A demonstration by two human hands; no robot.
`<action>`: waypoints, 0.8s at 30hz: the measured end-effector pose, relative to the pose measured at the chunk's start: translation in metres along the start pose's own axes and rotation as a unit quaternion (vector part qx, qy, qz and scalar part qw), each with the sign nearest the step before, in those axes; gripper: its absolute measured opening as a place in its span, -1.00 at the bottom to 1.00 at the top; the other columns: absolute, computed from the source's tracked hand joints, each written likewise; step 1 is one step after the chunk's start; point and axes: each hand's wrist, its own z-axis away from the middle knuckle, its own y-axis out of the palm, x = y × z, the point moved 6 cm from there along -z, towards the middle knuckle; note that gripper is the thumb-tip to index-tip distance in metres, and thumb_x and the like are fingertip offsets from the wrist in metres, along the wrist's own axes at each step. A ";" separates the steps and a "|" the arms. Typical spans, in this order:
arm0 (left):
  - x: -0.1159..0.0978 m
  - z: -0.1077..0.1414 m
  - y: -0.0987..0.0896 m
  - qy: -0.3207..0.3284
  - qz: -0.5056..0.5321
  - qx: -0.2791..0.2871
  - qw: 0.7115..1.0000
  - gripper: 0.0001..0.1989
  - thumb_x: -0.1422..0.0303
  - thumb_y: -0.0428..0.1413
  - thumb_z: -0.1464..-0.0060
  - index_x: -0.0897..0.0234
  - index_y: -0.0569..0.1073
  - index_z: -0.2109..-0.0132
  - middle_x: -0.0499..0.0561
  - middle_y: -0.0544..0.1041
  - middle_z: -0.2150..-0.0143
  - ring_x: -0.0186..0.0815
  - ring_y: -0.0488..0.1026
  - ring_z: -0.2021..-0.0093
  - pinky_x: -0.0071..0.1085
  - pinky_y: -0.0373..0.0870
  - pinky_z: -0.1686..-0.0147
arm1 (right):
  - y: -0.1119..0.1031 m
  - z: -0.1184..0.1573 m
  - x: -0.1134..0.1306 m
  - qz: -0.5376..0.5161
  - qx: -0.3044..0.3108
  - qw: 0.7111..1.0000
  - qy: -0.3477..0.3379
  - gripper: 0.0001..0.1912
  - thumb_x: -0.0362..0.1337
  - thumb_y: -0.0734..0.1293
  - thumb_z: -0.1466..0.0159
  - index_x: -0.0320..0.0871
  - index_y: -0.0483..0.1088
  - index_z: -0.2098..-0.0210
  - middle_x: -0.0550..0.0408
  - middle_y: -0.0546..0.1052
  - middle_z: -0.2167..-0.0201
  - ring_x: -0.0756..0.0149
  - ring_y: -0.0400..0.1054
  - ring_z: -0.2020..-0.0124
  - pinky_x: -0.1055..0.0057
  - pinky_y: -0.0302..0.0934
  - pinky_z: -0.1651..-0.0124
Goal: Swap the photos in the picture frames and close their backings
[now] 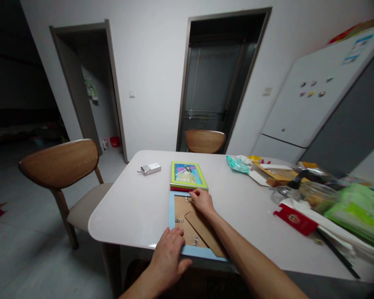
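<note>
A light blue picture frame (171, 209) lies face down at the near edge of the white table, its brown backing (181, 236) with metal clips and a stand facing up. My left hand (171, 253) rests on the frame's lower left corner, fingers apart. At the frame's top edge, my right hand (202, 201) has its fingers pinched near a metal clip; whether something is between them is hidden. Just beyond lies a green picture frame (188, 175) with a picture of a person, on top of a red item (187, 189).
On the white table (127, 207), a silver-white device (151, 168) sits at the left. Plastic bags, a clear container (319, 195), a red packet (295, 220) and a green bag (358, 207) crowd the right. Wooden chairs (60, 164) stand at the left and far side.
</note>
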 end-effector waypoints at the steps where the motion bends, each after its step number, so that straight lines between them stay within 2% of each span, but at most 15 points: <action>1: -0.001 -0.001 0.001 -0.001 -0.010 0.003 1.000 -0.66 0.44 0.16 0.22 0.29 0.30 0.21 0.18 0.31 -0.02 -0.09 0.21 -0.06 -0.01 0.08 -0.05 | -0.007 0.005 -0.006 -0.004 -0.007 1.000 -0.003 -0.74 -0.23 0.14 -0.11 -0.21 0.41 0.39 0.04 0.50 0.42 0.39 0.33 0.43 0.52 0.13 0.37; 4: -0.002 -0.003 0.003 -0.008 -0.034 0.004 0.999 -0.67 0.49 0.14 0.22 0.29 0.30 0.21 0.17 0.31 -0.03 -0.11 0.20 -0.07 0.00 0.06 -0.06 | -0.028 0.026 -0.033 -0.035 -0.026 0.999 0.030 -0.67 -0.20 0.14 -0.10 -0.26 0.38 0.26 -0.02 0.47 0.28 0.33 0.34 0.31 0.47 0.15 0.24; 7: -0.004 -0.005 0.002 -0.005 -0.039 -0.002 0.999 -0.68 0.50 0.11 0.17 0.31 0.28 0.18 0.18 0.32 -0.02 -0.13 0.19 -0.08 -0.01 0.05 -0.06 | -0.035 0.049 -0.058 -0.108 0.003 0.989 0.099 -0.57 -0.16 0.14 -0.10 -0.31 0.33 0.14 -0.08 0.46 0.24 0.30 0.34 0.27 0.43 0.17 0.20; 9: -0.006 -0.006 0.000 -0.002 -0.040 0.000 0.999 -0.68 0.49 0.11 0.16 0.33 0.27 0.17 0.20 0.32 -0.02 -0.14 0.20 -0.07 -0.02 0.06 -0.06 | -0.039 0.057 -0.056 -0.094 0.013 0.992 0.081 -0.58 -0.17 0.15 -0.09 -0.30 0.34 0.15 -0.08 0.45 0.22 0.28 0.33 0.22 0.41 0.15 0.14; 12: -0.011 -0.004 0.000 -0.007 -0.048 0.016 0.999 -0.70 0.52 0.11 0.17 0.33 0.29 0.20 0.20 0.32 -0.02 -0.15 0.21 -0.07 -0.05 0.07 -0.07 | -0.046 0.055 -0.031 0.021 -0.025 0.999 -0.005 -0.66 -0.22 0.17 -0.08 -0.23 0.40 0.22 -0.08 0.40 0.14 0.22 0.25 0.11 0.37 0.05 0.04; 14: -0.014 -0.002 0.001 -0.009 -0.054 0.028 0.998 -0.71 0.54 0.10 0.19 0.32 0.30 0.23 0.19 0.32 -0.02 -0.14 0.20 -0.07 -0.04 0.06 -0.07 | -0.040 0.047 -0.016 0.071 -0.007 0.997 -0.031 -0.71 -0.24 0.16 -0.10 -0.18 0.44 0.28 -0.04 0.43 0.17 0.25 0.26 0.13 0.41 0.06 0.08; 17: -0.017 0.001 0.001 -0.010 -0.055 0.031 0.998 -0.70 0.55 0.10 0.21 0.31 0.30 0.23 0.18 0.32 -0.03 -0.14 0.19 -0.08 -0.04 0.05 -0.07 | -0.018 0.033 -0.002 0.090 0.052 0.994 -0.034 -0.76 -0.24 0.18 -0.10 -0.12 0.46 0.36 0.03 0.50 0.35 0.33 0.34 0.29 0.50 0.10 0.25; 20: -0.018 0.002 0.002 -0.012 -0.052 0.027 0.998 -0.69 0.54 0.11 0.22 0.31 0.30 0.22 0.18 0.32 -0.02 -0.13 0.20 -0.07 -0.04 0.05 -0.08 | 0.000 0.020 0.001 0.100 0.054 0.993 -0.019 -0.78 -0.23 0.20 -0.07 -0.14 0.46 0.44 0.02 0.51 0.44 0.32 0.35 0.38 0.51 0.08 0.37; 24: -0.016 0.001 0.005 -0.017 -0.050 0.028 0.998 -0.65 0.53 0.11 0.21 0.35 0.30 0.17 0.21 0.32 -0.03 -0.12 0.20 -0.07 -0.03 0.05 -0.08 | 0.018 0.008 0.001 0.113 0.052 0.992 -0.001 -0.81 -0.22 0.22 -0.05 -0.15 0.44 0.48 0.02 0.50 0.44 0.31 0.34 0.39 0.50 0.05 0.42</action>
